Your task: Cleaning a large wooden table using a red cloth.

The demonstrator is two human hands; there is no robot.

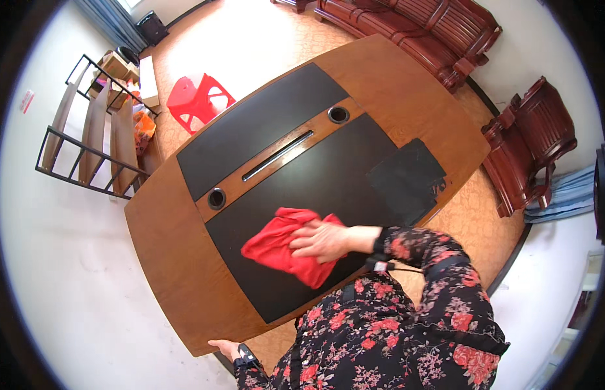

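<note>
A bunched red cloth lies on the black inlaid panel of a large wooden table. My right hand bears down on the cloth from above, its fingers slightly apart and gripping the fabric against the panel; the fingertips sink among the folds. At the table's near left edge rests my left hand, with an outstretched finger or thumb on the wood and nothing held; its other fingers are mostly hidden. A dark device is strapped on the left wrist.
A darker patch with a ragged corner marks the panel's right side. Two round holes and a long slot cross the table's middle strip. Beyond stand a red plastic stool, a metal-framed shelf, a wooden bench and a wooden armchair.
</note>
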